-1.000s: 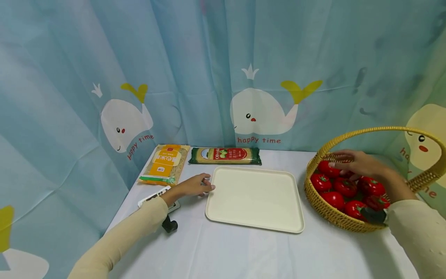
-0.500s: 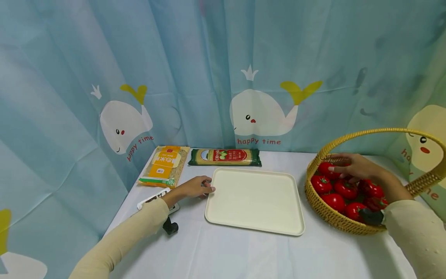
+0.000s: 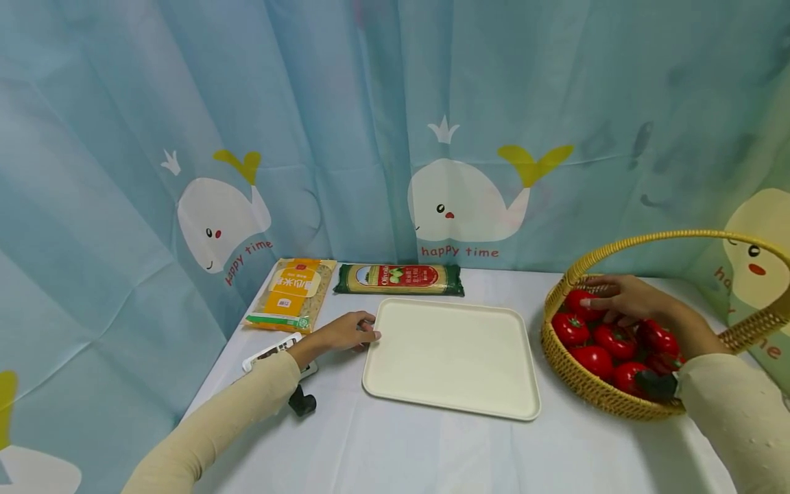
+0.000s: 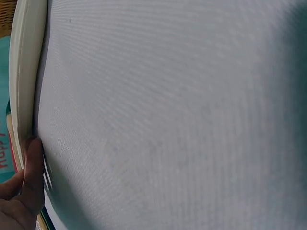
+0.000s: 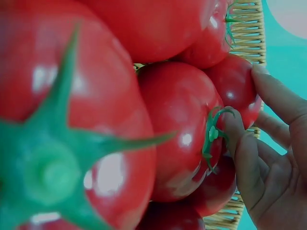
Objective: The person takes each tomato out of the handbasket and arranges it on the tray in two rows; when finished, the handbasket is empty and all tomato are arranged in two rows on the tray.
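Observation:
At the left rim of the cream tray (image 3: 453, 360), my left hand (image 3: 345, 331) pinches the edge with thumb and fingers. In the left wrist view, the fingers (image 4: 33, 167) touch the underside of the tray rim (image 4: 26, 72). My right hand (image 3: 636, 302) reaches under the handle of the wicker basket (image 3: 577, 377), among several red tomatoes with green stems. Its thumb and curled fingers hold a tomato (image 5: 235, 88) by the far wall. Another tomato (image 5: 177, 129) lies close to the fingertips. The palm and wrist partly hide the basket's right side.
Behind the tray lies a pack of pasta (image 3: 398, 279). A yellow bag of grain (image 3: 290, 295) is at the back left. A white object (image 3: 271, 346) and a small black object (image 3: 302, 401) sit near the left forearm. A whale-print curtain (image 3: 345, 137) encloses the table.
The head view has shifted slightly, so the table sits a little lower in it. My right hand has moved slightly at the tomato; the left hand stays at the tray rim.

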A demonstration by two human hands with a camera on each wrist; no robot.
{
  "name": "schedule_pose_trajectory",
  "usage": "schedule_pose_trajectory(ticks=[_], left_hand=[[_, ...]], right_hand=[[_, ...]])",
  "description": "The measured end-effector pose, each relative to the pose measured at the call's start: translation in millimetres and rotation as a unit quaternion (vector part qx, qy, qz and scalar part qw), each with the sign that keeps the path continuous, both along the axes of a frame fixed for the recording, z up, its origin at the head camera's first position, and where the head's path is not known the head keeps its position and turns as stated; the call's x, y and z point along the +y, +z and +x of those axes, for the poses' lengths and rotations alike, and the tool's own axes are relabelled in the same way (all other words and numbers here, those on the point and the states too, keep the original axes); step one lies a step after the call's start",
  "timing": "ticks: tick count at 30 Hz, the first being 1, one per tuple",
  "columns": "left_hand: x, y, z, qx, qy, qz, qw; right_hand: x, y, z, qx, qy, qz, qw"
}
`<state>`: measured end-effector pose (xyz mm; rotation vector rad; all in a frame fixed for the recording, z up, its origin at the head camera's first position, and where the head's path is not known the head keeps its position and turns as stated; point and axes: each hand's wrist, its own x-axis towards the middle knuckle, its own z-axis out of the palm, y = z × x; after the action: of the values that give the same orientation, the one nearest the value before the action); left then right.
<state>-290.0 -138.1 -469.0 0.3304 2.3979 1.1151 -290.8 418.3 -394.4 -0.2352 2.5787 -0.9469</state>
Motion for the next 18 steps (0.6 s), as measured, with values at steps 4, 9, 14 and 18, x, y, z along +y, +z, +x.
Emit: schedule_pose_trajectory(ticks=[4,9,14,18], left_hand=[[-0.3,-1.2,-0.8,0.001,0.0,-0.002,1.0],[0.0,-0.9,-0.6,0.006,0.001,-0.004,1.0],[0.1,-1.6,-1.2,0.012,-0.001,-0.011,0.9999],[-0.5,-3.2,-2.4,0.017,-0.004,-0.02,0.9996]], right_hand=[[-1.1,-0.3,-1.5,-0.003,0.0,0.008,1.0],[-1.5,0.5,-4.3,-0.006,0.013,0.035,0.9993],[-2.3,-0.4,-6.8,-0.011,0.014,0.051,0.9985],[-4.1,-0.5,-8.1,-0.02,0.015,0.057,0.9981]])
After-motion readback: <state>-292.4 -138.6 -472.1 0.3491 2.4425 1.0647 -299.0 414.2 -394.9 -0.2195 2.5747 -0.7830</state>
